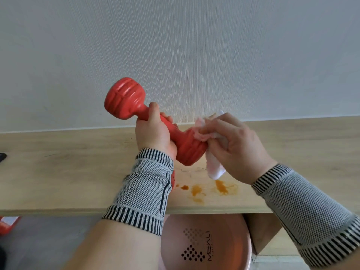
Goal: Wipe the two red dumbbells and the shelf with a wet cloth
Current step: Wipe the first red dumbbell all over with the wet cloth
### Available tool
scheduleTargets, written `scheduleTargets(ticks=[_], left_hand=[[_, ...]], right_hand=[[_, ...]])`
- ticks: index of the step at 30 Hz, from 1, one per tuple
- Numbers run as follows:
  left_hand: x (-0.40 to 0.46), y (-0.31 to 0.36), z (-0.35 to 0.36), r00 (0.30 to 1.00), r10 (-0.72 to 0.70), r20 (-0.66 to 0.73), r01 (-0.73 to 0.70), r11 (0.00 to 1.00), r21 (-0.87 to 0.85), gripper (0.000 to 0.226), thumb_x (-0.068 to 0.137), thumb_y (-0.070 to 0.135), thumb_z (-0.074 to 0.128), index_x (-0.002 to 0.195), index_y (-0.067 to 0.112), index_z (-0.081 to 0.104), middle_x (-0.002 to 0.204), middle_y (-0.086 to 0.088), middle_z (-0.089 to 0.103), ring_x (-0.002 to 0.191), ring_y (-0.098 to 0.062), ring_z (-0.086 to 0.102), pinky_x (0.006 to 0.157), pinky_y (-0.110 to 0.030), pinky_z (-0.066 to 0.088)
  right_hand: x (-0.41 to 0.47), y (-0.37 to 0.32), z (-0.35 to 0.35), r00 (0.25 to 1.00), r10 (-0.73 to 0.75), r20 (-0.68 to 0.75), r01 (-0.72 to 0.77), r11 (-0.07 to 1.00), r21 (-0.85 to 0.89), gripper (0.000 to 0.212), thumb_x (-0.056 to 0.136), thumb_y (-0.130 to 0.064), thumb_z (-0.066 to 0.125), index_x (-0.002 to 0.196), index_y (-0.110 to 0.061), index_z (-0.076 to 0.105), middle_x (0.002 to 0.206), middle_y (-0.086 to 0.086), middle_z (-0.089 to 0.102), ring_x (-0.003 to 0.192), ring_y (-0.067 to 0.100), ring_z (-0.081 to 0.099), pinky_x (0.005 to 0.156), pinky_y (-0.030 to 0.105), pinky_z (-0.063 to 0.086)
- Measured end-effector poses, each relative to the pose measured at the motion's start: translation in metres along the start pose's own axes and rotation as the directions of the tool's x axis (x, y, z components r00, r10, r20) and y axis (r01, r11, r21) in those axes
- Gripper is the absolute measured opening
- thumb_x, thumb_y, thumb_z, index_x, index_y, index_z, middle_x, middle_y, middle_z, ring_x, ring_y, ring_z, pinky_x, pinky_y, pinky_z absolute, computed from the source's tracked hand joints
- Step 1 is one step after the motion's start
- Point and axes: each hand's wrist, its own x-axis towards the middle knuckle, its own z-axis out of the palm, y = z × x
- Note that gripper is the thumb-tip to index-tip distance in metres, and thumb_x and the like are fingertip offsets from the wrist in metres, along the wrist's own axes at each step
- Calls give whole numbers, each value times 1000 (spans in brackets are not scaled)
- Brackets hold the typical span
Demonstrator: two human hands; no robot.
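Here, two hands wiped a red dumbbell (155, 123) above a wooden shelf (78, 172).

The left hand (153, 133) curled around the dumbbell's handle, holding it tilted in the air, one end up to the left, the other down to the right. The right hand (237, 147) pinched a pale wet cloth (212, 164) against the lower end. Orange stains (210, 189) marked the shelf just below. A pink basin (206, 242) sat under the shelf. Both wrists wore grey knitted bands.
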Motion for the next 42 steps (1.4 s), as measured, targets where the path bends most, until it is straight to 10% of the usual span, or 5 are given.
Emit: scheduleTargets(ticks=[15,19,26,38,42], left_hand=[[2,1,-3,998,-18,-58,18,1000,8,18,96,23,59,87,9,53,64,1,50,48,-11,52,59,-28,49],[0,1,-2,998,-52,-39,52,999,13,17,95,23,60,86,10,55,59,3,53,48,-11,53,58,-28,48],[1,0,-2,998,-13,-55,15,999,47,17,96,22,58,86,10,52,61,1,50,48,-12,52,58,-30,46],[1,2,-2,999,-8,-46,7,1000,-22,18,96,21,57,86,8,51,64,-2,49,51,-15,51,63,-35,47],[0,2,-2,998,21,-66,-20,1000,25,18,96,23,57,91,7,52,65,-2,51,48,-12,53,54,-27,50]], right_hand=[[-6,-9,13,980,-189,-55,186,981,-59,22,71,3,63,83,-12,75,86,3,64,75,18,61,71,20,47],[1,4,9,991,-33,-133,24,997,-68,27,75,-2,62,93,-17,77,87,4,66,79,20,66,68,33,55],[-3,-8,10,993,-121,-10,121,993,-15,25,74,0,64,88,-17,77,90,-2,66,81,10,62,74,14,47],[4,-14,-2,946,322,34,-319,907,276,57,77,-3,65,119,-38,48,114,-5,57,87,1,60,69,4,44],[6,-8,-4,878,457,143,-468,758,454,55,79,-9,70,130,-23,55,118,-9,63,103,3,63,90,27,53]])
